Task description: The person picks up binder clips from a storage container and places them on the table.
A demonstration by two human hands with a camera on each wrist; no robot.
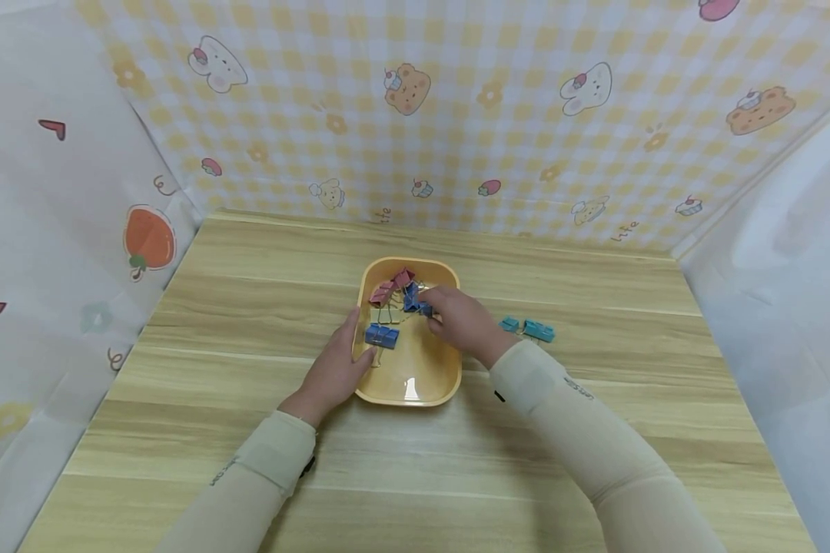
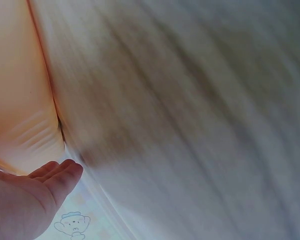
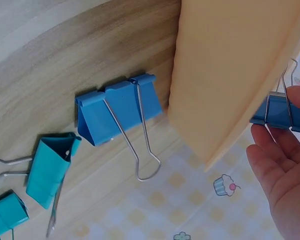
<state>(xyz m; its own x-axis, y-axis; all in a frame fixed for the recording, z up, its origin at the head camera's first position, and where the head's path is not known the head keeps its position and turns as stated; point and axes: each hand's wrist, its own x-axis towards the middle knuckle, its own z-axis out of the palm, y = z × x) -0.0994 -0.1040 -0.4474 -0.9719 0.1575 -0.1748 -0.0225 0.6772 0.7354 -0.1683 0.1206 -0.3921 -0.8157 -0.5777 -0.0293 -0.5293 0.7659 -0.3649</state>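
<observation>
- A yellow tray (image 1: 415, 376) is placed at the middle of the desk (image 1: 235, 322).
- The held clip (image 3: 274, 111), a blue one, is pinched by the right hand (image 1: 462, 321) between thumb and fingers, which are closed around its body; it is kept over the far right part of the tray.
- The tray's left wall is touched by the left hand (image 1: 336, 369), whose fingers are laid nearly straight along the outside, with the thumb extended over the rim; nothing else is held by it.
- Two red clips (image 1: 382, 293) are gathered at the far left inside the tray, with a far blue clip (image 1: 411, 296) just right of them.
- A yellow clip (image 1: 385, 316) is set nearer, and a near blue clip (image 1: 382, 336) is placed in front of it, by the left thumb.
- Two teal clips (image 1: 539, 330) are left on the desk, right of the tray.
- A loose blue clip (image 3: 121, 109) is seen from the right wrist, on the desk between them and the tray.
- The far side is covered by a checked cloth (image 1: 456, 138).
</observation>
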